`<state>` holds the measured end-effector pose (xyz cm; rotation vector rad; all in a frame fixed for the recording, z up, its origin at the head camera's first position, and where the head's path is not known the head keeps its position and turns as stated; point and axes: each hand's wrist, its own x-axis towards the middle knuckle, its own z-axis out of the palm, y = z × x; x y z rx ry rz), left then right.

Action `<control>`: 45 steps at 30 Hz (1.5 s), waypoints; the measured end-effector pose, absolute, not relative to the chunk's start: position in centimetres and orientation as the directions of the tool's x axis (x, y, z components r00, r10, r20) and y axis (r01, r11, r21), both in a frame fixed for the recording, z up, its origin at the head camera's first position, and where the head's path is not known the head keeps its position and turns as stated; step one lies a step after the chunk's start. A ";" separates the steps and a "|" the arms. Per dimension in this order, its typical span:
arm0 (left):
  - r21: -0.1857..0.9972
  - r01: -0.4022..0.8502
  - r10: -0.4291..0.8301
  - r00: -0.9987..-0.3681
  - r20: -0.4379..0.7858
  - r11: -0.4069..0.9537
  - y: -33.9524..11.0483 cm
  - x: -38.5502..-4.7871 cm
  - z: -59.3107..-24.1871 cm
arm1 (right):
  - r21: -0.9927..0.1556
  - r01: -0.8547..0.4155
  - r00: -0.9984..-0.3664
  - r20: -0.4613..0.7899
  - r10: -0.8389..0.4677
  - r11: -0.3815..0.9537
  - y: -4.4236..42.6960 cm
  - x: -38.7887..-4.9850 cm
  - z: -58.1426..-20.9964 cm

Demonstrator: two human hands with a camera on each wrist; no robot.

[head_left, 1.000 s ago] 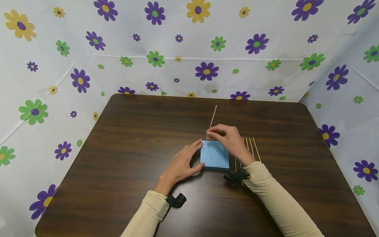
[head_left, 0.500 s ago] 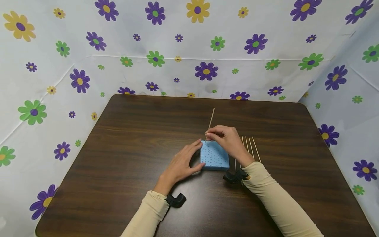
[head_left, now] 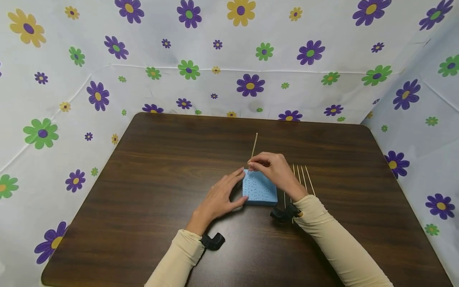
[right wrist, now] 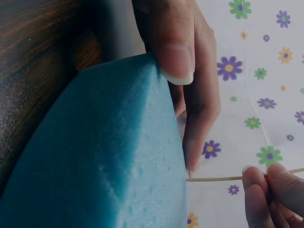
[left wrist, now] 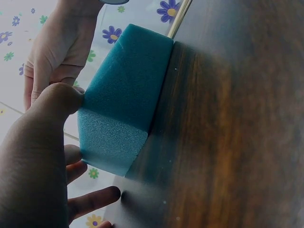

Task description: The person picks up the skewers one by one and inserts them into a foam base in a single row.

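Note:
A light-blue foam block (head_left: 259, 190), its top dotted with small holes, lies on the table. My left hand (head_left: 218, 198) holds its left side, thumb at the near corner and fingers reaching to the far one. Above the far left part of the block, my right hand (head_left: 277, 169) pinches a thin wooden skewer (head_left: 254, 145) between thumb and fingertips. The right wrist view shows the skewer (right wrist: 216, 179) standing nearly square to the block's top, its lower end meeting that surface; how deep it sits cannot be seen.
Several more thin wooden skewers (head_left: 310, 181) lie side by side right of the block, partly under my right forearm. The dark wood table (head_left: 161, 175) reaches back to a flower-printed cloth (head_left: 215, 52), which also hangs on both sides.
The skewer's top has dropped a little and swung left, so it stands more upright. My right hand has shifted very slightly with it. My left hand and the block stay in place.

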<state>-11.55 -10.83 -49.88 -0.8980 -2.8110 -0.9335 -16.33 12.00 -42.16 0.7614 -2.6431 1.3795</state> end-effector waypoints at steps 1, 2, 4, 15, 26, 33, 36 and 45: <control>0.534 0.541 0.514 -0.830 0.216 0.650 -10.8 -11.6 -49.8 | -0.754 -0.454 -0.875 0.277 -0.396 0.475 12.0 -16.4 -42.1; 0.535 0.542 0.515 -0.830 0.216 0.648 -10.8 -11.7 -49.8 | -0.756 -0.454 -0.875 0.279 -0.396 0.471 12.0 -16.5 -42.1; 0.531 0.540 0.515 -0.831 0.211 0.653 -10.7 -11.6 -49.8 | -0.757 -0.450 -0.878 0.279 -0.389 0.473 12.0 -16.4 -42.3; 0.556 0.518 0.524 -0.835 0.166 0.650 -10.6 -9.8 -50.9 | -0.771 -0.328 -0.936 0.186 -0.300 0.546 14.2 -14.4 -44.1; 0.545 0.549 0.518 -0.824 0.228 0.634 -10.5 -10.6 -50.6 | -0.715 -0.194 -0.981 0.160 -0.112 0.672 23.0 -15.0 -44.3; 0.531 0.569 0.514 -0.815 0.267 0.627 -10.4 -11.3 -50.4 | -0.634 -0.056 -0.998 0.028 -0.049 0.771 27.4 -15.1 -44.4; 0.532 0.568 0.512 -0.816 0.268 0.628 -10.4 -11.4 -50.3 | -0.593 -0.003 -0.997 -0.056 -0.045 0.805 28.4 -15.0 -44.7; 0.524 0.589 0.514 -0.804 0.299 0.615 -10.8 -11.4 -50.2 | -0.525 0.026 -0.980 -0.180 -0.081 0.851 28.8 -14.7 -45.8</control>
